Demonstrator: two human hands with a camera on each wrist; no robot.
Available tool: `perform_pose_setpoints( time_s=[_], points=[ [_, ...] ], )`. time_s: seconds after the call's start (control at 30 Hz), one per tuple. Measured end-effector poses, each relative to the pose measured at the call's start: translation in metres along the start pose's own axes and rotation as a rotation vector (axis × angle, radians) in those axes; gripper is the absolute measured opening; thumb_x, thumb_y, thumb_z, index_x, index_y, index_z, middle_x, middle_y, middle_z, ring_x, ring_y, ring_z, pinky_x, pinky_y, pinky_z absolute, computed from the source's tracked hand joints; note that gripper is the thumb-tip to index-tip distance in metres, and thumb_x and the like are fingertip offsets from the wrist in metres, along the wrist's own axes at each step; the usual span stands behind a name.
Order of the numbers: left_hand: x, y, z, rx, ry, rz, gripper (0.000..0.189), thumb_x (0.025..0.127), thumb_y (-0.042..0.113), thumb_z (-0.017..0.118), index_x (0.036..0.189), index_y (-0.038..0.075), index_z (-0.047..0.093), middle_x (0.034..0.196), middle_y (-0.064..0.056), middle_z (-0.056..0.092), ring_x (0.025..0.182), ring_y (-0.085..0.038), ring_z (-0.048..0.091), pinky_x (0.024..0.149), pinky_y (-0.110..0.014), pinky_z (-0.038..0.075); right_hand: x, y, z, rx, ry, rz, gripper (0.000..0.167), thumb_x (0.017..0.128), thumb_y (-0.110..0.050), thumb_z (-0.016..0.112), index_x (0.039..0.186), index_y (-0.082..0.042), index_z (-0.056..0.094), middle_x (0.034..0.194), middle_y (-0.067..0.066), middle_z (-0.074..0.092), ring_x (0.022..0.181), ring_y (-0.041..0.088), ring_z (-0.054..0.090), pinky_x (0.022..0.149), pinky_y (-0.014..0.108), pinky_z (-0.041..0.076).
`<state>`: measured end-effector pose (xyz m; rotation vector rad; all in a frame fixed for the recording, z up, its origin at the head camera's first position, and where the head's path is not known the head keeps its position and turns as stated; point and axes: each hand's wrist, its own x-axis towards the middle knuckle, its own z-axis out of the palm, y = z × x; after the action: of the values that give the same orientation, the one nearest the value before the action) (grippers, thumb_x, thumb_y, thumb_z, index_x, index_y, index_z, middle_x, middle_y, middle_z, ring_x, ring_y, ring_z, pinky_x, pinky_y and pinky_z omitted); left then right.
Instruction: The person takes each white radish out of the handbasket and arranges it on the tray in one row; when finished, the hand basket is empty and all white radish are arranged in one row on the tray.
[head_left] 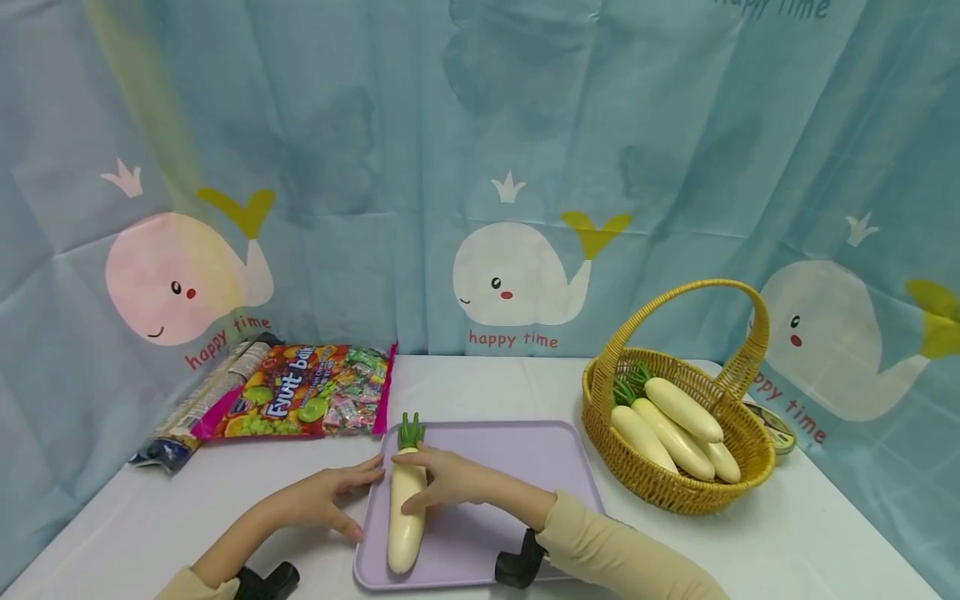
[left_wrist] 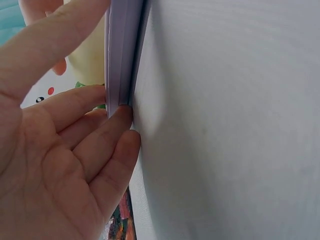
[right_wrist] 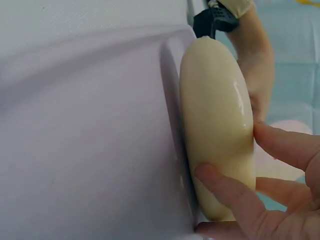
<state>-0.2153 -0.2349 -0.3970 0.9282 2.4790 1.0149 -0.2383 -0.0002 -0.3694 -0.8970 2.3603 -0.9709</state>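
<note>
A toy-like white radish (head_left: 406, 533) with a short green top lies lengthwise along the left side of a lilac tray (head_left: 517, 454). My right hand (head_left: 455, 478) holds it from above near the leafy end, thumb and fingers on its two sides; the right wrist view shows the pale radish (right_wrist: 215, 100) close against the tray's raised rim. At the tray's left edge is my left hand (head_left: 324, 498), with fingers spread and only lightly bent. In the left wrist view, fingertips of the left hand (left_wrist: 55, 155) touch the tray's outer rim.
A yellow wicker basket (head_left: 667, 492) with a tall handle stands to the right, holding several white radishes (head_left: 671, 437). Behind it sits a round tin (head_left: 776, 429). A bright candy bag (head_left: 300, 396) and a long packet (head_left: 191, 412) lie at the back left, before a whale-print curtain (head_left: 420, 167).
</note>
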Motion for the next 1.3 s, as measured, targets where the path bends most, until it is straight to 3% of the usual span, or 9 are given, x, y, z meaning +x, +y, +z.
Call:
perform_pose_setpoints(
  time_s=[0.23,0.43,0.53,0.67,0.83,1.07,1.3],
  points=[
    [0.001,0.001,-0.001,-0.019,-0.003,-0.017,0.077,0.071,0.024,0.074,0.131,-0.007,0.037,0.136,-0.033,0.023,0.118,-0.05,0.029,0.09,-0.055,0.034,0.01,0.001,0.007,0.089,0.009,-0.022,0.059,0.076,-0.015,0.073,0.13,-0.011,0.049,0.142,0.021,0.023,0.125,0.029,0.03,0.09,0.026,0.039],
    [0.0,0.002,-0.001,0.011,0.004,-0.001,0.078,0.071,0.026,0.074,0.13,-0.009,0.037,0.136,-0.032,0.024,0.117,-0.05,0.031,0.09,-0.055,0.034,0.01,-0.002,0.005,0.074,0.011,-0.007,0.059,0.075,-0.016,0.073,0.129,-0.016,0.05,0.142,0.022,0.02,0.126,0.033,0.027,0.091,0.032,0.04],
    [0.0,0.003,-0.002,0.024,0.019,-0.003,0.081,0.07,0.028,0.074,0.131,-0.01,0.036,0.136,-0.031,0.024,0.117,-0.05,0.03,0.091,-0.057,0.03,0.009,-0.003,0.002,0.075,0.016,-0.01,0.058,0.075,-0.016,0.073,0.129,-0.019,0.051,0.143,0.02,0.019,0.125,0.034,0.028,0.083,0.029,0.045],
    [0.0,0.002,-0.002,0.008,0.027,-0.012,0.084,0.069,0.028,0.074,0.132,-0.009,0.034,0.138,-0.03,0.021,0.119,-0.049,0.027,0.092,-0.054,0.031,0.005,-0.003,-0.003,0.156,0.004,-0.01,0.057,0.076,-0.011,0.072,0.128,-0.018,0.052,0.145,0.016,0.018,0.121,0.032,0.035,0.064,0.024,0.052],
    [0.0,0.0,0.001,-0.024,0.022,-0.008,0.083,0.069,0.027,0.075,0.132,-0.01,0.034,0.137,-0.035,0.015,0.118,-0.05,0.027,0.091,-0.051,0.035,-0.006,0.002,-0.011,0.176,-0.011,-0.049,0.053,0.078,-0.011,0.07,0.128,-0.017,0.052,0.146,0.007,0.02,0.122,0.036,0.032,0.064,0.021,0.051],
    [0.001,0.001,0.002,-0.027,0.038,-0.033,0.081,0.068,0.024,0.076,0.13,-0.01,0.037,0.133,-0.039,0.019,0.117,-0.052,0.029,0.091,-0.056,0.031,-0.039,0.006,-0.053,0.253,-0.027,-0.126,0.056,0.081,-0.014,0.067,0.132,-0.017,0.046,0.146,0.004,0.02,0.125,0.034,0.029,0.071,0.025,0.052],
    [0.002,0.003,0.002,-0.047,0.025,-0.05,0.08,0.068,0.023,0.076,0.131,-0.009,0.036,0.135,-0.038,0.016,0.119,-0.051,0.026,0.091,-0.053,0.032,-0.084,0.013,-0.113,0.209,0.056,-0.208,0.065,0.081,-0.021,0.067,0.138,-0.02,0.037,0.145,-0.003,0.022,0.127,0.028,0.028,0.072,0.032,0.052]
  ],
)
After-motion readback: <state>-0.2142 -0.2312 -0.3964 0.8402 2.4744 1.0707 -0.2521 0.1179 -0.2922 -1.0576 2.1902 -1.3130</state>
